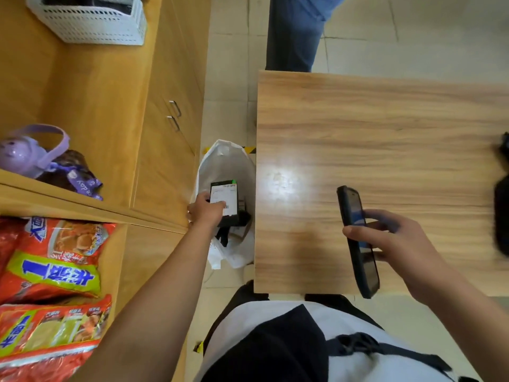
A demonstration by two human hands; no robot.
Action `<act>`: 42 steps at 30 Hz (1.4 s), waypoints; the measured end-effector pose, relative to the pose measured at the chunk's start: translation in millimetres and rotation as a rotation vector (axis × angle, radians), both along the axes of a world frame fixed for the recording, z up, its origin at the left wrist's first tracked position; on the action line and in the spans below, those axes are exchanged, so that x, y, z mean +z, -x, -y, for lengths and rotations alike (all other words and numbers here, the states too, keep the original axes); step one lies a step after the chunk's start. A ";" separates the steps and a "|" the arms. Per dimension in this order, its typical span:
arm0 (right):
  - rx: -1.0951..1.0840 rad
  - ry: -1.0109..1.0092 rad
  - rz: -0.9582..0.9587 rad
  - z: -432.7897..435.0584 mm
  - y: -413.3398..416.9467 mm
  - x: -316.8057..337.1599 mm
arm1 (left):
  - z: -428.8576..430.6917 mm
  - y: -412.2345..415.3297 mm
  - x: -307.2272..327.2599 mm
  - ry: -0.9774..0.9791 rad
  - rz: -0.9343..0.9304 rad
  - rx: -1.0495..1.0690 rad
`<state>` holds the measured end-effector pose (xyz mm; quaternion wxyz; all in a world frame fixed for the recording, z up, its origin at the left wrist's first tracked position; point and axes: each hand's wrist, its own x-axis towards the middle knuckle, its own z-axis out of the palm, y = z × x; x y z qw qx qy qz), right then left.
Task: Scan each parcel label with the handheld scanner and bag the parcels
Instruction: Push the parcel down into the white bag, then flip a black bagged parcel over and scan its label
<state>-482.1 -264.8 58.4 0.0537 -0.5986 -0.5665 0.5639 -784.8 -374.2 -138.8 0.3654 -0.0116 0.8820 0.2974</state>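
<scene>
While the parcel sits low in the mouth of the white bag, label side up, the step in hand reads as bagging, not scanning. Left hand grips it at the near-left edge, thumb on the label face; fingers are underneath and out of sight. Bag stands on the floor betw. the cabinet and the table, mouth open, with dark items already inside below the parcel.

Recommendation: lower the parcel well past the rim before letting go. Bag wall looks thin and slack, so a release at the edge could fold it shut or tip it. Aim for the open middle. Whether this label has been scanned can't be confirmed from here.

Scanner is in the right hand, held above the table and well apart from the parcel. Thumb lies on its near side, fingers wrap the far side. Screen content is unreadable.

Not verifiable:
- Label text and barcode are too small to read.
- No. of parcels in the bag is unclear.
- Bag's base is hidden by the left arm and the bag's own folds.
- Dark object at the table's right edge is cut off and blurred, ident. unknown.
- Second person beyond the table's far side shows legs only.
</scene>
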 end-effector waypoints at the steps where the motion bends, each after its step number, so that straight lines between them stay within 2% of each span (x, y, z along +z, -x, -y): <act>1: -0.001 -0.001 -0.005 0.6 0.5 0.2 | 2.4 -0.5 1.7 -0.048 -0.010 0.037; 4: -0.003 -0.005 -0.024 0.0 -0.3 0.0 | 10.5 -6.8 8.9 -0.230 0.030 0.099; 8: -0.020 -0.001 -0.043 -5.4 -8.8 -2.6 | 5.7 -23.4 29.5 -0.327 0.046 0.091; 13: -0.107 0.004 -0.079 -17.4 -36.3 -4.2 | -29.2 -53.3 54.7 -0.419 0.071 -0.045; 19: -0.249 -0.016 -0.146 -40.5 -96.5 -1.0 | -104.9 -115.3 84.7 -0.499 0.034 -0.313; 27: -0.431 0.020 -0.182 -88.9 -218.7 4.8 | -205.9 -254.6 117.6 -0.487 0.086 -0.621; 33: -0.568 0.011 -0.205 -119.6 -305.6 -9.2 | -265.1 -376.3 117.8 -0.406 0.187 -0.877; 36: -0.624 0.014 -0.200 -127.6 -346.8 -16.9 | -292.2 -434.1 107.5 -0.336 0.240 -0.906; 42: -0.702 0.028 -0.174 -129.3 -409.3 -22.1 | -334.5 -513.4 82.6 -0.205 0.289 -0.786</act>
